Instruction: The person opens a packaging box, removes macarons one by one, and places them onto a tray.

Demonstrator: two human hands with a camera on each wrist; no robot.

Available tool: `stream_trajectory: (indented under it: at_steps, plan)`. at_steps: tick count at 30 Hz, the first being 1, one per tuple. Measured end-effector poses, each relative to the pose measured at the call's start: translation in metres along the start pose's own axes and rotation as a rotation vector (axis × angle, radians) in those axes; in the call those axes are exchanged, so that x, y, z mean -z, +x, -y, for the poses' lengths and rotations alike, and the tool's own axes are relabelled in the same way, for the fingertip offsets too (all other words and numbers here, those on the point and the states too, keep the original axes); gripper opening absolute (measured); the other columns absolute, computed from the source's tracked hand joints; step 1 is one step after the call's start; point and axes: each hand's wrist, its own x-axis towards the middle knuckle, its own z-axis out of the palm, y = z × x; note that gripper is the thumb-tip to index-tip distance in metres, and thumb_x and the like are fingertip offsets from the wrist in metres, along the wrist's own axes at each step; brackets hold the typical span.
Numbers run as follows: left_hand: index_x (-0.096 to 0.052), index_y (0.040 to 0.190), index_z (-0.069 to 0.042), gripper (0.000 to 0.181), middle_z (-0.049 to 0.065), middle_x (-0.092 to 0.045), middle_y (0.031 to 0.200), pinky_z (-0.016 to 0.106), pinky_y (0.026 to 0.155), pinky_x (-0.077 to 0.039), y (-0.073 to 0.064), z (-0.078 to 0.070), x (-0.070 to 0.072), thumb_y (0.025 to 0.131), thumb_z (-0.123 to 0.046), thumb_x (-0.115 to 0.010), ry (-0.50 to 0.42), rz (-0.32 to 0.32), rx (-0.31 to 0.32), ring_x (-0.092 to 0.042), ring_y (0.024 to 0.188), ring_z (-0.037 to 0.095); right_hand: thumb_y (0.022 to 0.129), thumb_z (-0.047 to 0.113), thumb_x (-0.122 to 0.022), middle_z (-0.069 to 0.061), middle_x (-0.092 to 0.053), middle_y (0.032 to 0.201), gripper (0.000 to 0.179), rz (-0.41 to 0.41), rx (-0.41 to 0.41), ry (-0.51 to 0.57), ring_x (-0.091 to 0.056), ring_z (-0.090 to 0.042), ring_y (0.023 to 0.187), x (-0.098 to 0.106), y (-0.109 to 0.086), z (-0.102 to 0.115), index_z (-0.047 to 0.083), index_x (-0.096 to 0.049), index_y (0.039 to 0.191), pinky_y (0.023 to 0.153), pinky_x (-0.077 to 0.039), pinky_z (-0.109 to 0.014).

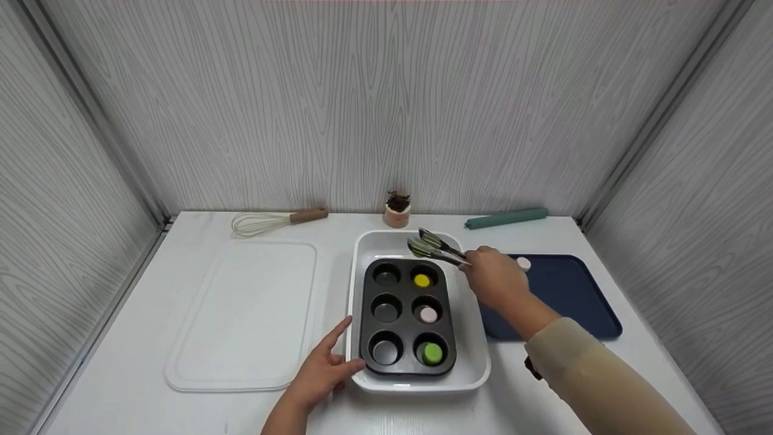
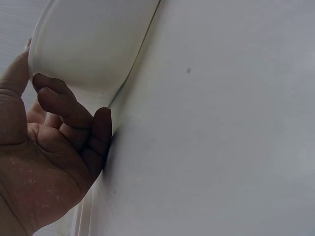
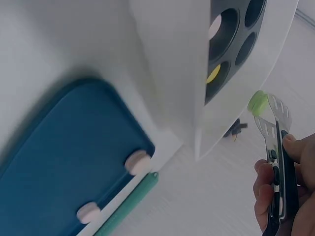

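Note:
My right hand (image 1: 495,277) grips a pair of tongs (image 1: 447,249) above the far right corner of a white tub (image 1: 473,368). In the right wrist view, a light green round piece (image 3: 257,103) sits between the tongs' slotted tips. Inside the tub lies a dark muffin tin (image 1: 407,344). Its right-hand cups hold a yellow piece (image 1: 421,280), a pink piece (image 1: 428,314) and a green piece (image 1: 432,354). Alongside the tub's near left side is my left hand (image 1: 320,376), index finger extended, thumb touching the rim. Its other fingers bend beside the outer wall in the left wrist view.
A navy tray (image 1: 567,296) stands right of the tub, with pale round pieces (image 3: 138,162) near its far edge. Left lies a white board or lid (image 1: 247,320). Along the back are a whisk (image 1: 266,222), a small potted plant (image 1: 397,211) and a teal rolling pin (image 1: 507,217).

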Motion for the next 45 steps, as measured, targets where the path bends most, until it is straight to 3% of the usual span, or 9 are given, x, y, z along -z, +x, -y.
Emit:
stream_trajectory:
  at_steps: [5,9,21,26,37,45]
  plan:
    - [-0.026,0.169,-0.014,0.097,-0.002,-0.055,0.06,0.022,0.051,-0.037,-0.001,0.0,0.001,0.091,-0.01,-0.083,-0.008,0.005,-0.01,-0.04,0.049,0.007,0.106,0.025,-0.066,-0.012,-0.066,0.093,0.021,-0.02,-0.014,0.002,-0.069,-0.035,0.08,0.011,-0.007,-0.032,0.006,-0.076,0.11,0.068,-0.055,-0.054]
    - [-0.026,0.17,-0.015,0.097,-0.005,-0.047,0.058,0.022,0.051,-0.036,-0.003,0.0,0.003,0.092,-0.01,-0.083,-0.02,0.01,-0.013,-0.038,0.049,0.007,0.107,0.024,-0.065,-0.014,-0.066,0.096,0.022,-0.041,-0.031,0.008,-0.068,-0.037,0.083,0.018,-0.012,-0.056,0.004,-0.074,0.112,0.07,-0.054,-0.056]
    - [-0.026,0.17,-0.017,0.097,-0.004,-0.046,0.059,0.022,0.051,-0.036,-0.004,0.002,0.002,0.091,-0.01,-0.083,-0.014,-0.006,0.017,-0.037,0.049,0.008,0.105,0.018,-0.063,-0.02,-0.063,0.088,0.021,-0.159,-0.094,0.031,-0.064,-0.045,0.08,0.026,-0.022,-0.12,0.003,-0.068,0.091,0.065,-0.048,-0.062]
    - [-0.025,0.17,-0.015,0.096,-0.004,-0.045,0.059,0.022,0.051,-0.035,-0.004,0.003,0.002,0.092,-0.008,-0.082,-0.032,0.004,0.003,-0.037,0.049,0.007,0.104,0.014,-0.063,-0.023,-0.064,0.085,0.021,-0.206,-0.105,0.068,-0.063,-0.047,0.077,0.028,-0.027,-0.145,0.001,-0.067,0.088,0.063,-0.046,-0.063]
    - [-0.027,0.17,-0.018,0.097,-0.004,-0.048,0.06,0.022,0.052,-0.037,-0.003,0.0,0.002,0.09,-0.009,-0.084,-0.021,-0.013,0.023,-0.039,0.051,0.008,0.106,0.019,-0.06,-0.032,-0.065,0.091,0.026,-0.154,-0.229,0.051,-0.063,-0.054,0.077,0.037,-0.043,-0.189,-0.002,-0.067,0.093,0.059,-0.046,-0.066]
    - [-0.027,0.169,-0.016,0.096,-0.002,-0.055,0.061,0.022,0.051,-0.037,-0.002,-0.001,0.0,0.091,-0.009,-0.082,0.004,-0.018,0.022,-0.04,0.05,0.008,0.106,0.015,-0.056,-0.032,-0.065,0.09,0.028,-0.088,-0.309,0.06,-0.064,-0.054,0.08,0.03,-0.05,-0.212,-0.006,-0.065,0.091,0.061,-0.048,-0.063]
